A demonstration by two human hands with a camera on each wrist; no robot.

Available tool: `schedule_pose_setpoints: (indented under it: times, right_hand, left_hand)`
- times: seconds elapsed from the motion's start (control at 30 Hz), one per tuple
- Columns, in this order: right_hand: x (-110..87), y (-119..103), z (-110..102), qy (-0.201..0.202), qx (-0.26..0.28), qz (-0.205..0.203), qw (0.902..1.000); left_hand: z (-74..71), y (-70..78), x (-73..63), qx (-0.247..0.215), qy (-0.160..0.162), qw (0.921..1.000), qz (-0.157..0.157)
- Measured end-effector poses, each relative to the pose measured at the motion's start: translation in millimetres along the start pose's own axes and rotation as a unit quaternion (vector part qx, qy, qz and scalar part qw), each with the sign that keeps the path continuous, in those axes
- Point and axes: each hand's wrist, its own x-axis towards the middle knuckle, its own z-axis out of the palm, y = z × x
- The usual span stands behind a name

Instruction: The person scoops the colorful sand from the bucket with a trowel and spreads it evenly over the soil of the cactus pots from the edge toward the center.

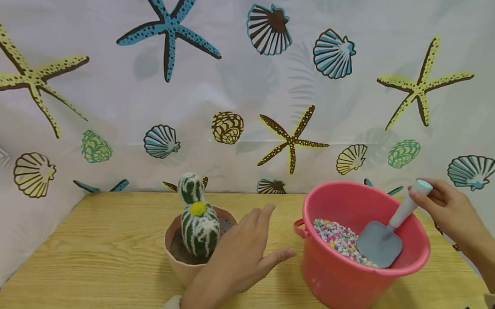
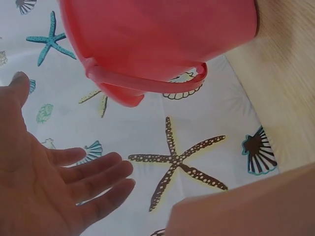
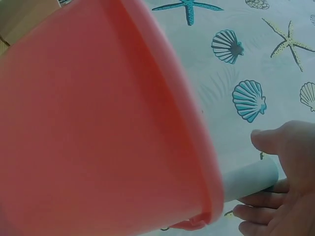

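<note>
A small grey shovel [image 1: 381, 243] leans in a pink bucket [image 1: 367, 287], its blade on the multicoloured pebbles [image 1: 338, 236] and its pale handle rising past the far right rim. My right hand [image 1: 453, 205] is at the handle's end; in the right wrist view the fingers [image 3: 258, 212] lie along the handle [image 3: 251, 179] while the thumb stands apart from it. My left hand [image 1: 243, 251], fingers stretched out and thumb spread, hovers between the bucket and a potted cactus [image 1: 201, 232]. It holds nothing and overlaps the pot's right side in the head view.
The cactus has a yellow flower and sits in soil in a terracotta-coloured pot [image 1: 173, 263]. Both containers stand on a wooden table [image 1: 90, 267]. Behind it hangs a white cloth [image 1: 236, 86] printed with shells and starfish. The bucket's carrying handle [image 2: 147, 84] hangs down its side.
</note>
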Motion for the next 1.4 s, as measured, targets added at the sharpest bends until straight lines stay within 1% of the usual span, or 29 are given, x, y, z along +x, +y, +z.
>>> schedule_pose_setpoints:
  times: [0.07, 0.2, 0.27, 0.33, 0.4, 0.53, 0.6, 0.67, 0.73, 0.8, 0.9, 1.03, 1.1, 1.2, 1.27, 1.33, 1.4]
  right_hand:
    - [0.4, -0.3, 1.1, 0.005, 0.006, 0.005, 1.0]
    - [-0.1, -4.0, 3.3, 0.024, 0.039, -0.001, 0.9989]
    - [0.2, -6.5, 4.7, 0.03, 0.071, -0.015, 0.9969]
    - [0.7, -9.7, 6.3, 0.027, 0.096, -0.028, 0.9947]
    - [1.4, -13.0, 8.3, 0.017, 0.102, -0.035, 0.9941]
    - [2.8, -19.5, 11.9, 0.006, 0.075, -0.032, 0.9966]
    - [4.1, -22.7, 13.7, 0.012, 0.062, -0.034, 0.9974]
    - [5.7, -25.8, 15.0, 0.023, 0.051, -0.037, 0.9978]
    - [8.3, -28.3, 16.7, 0.038, 0.042, -0.043, 0.9974]
    - [11.6, -30.1, 18.7, 0.052, 0.032, -0.05, 0.9969]
    - [17.4, -31.3, 22.8, 0.077, 0.018, -0.052, 0.9956]
    - [22.3, -30.6, 28.2, 0.097, 0.004, -0.04, 0.9945]
    - [23.0, -29.6, 30.2, 0.092, -0.002, -0.029, 0.9953]
    - [23.1, -28.1, 31.5, 0.07, -0.016, -0.02, 0.9973]
    - [23.1, -27.9, 31.4, 0.054, -0.024, -0.026, 0.9979]
    - [23.4, -28.3, 31.2, 0.048, -0.034, -0.035, 0.9977]
    - [23.6, -29.2, 31.4, 0.052, -0.042, -0.042, 0.9969]
  left_hand:
    - [3.8, -0.4, 8.5, -0.014, -0.002, 0.9999, 0.004]
    - [12.3, -0.2, 24.5, -0.064, -0.026, 0.9976, 0.001]
    - [17.6, 0.0, 31.5, -0.099, -0.038, 0.9943, -0.004]
    - [23.2, 0.5, 38.1, -0.135, -0.047, 0.9897, -0.006]
    - [28.9, 1.1, 44.5, -0.167, -0.05, 0.9848, -0.002]
    - [39.5, 2.7, 55.7, -0.213, -0.042, 0.9759, 0.028]
    - [44.3, 3.5, 59.6, -0.239, -0.039, 0.9692, 0.046]
    - [48.2, 4.4, 62.1, -0.255, -0.039, 0.9643, 0.059]
    - [50.6, 5.3, 63.4, -0.261, -0.039, 0.9624, 0.065]
    - [51.8, 6.5, 63.9, -0.257, -0.04, 0.9636, 0.064]
    - [52.6, 8.3, 65.0, -0.243, -0.041, 0.9676, 0.055]
    - [52.8, 11.3, 66.9, -0.24, -0.054, 0.9686, 0.037]
    - [52.6, 12.9, 67.8, -0.237, -0.061, 0.9691, 0.031]
    - [53.3, 14.3, 69.2, -0.232, -0.066, 0.97, 0.027]
    - [53.2, 14.8, 70.0, -0.227, -0.067, 0.9712, 0.025]
    - [52.7, 15.0, 70.8, -0.225, -0.066, 0.9719, 0.021]
    - [51.7, 15.0, 71.6, -0.224, -0.065, 0.9723, 0.017]
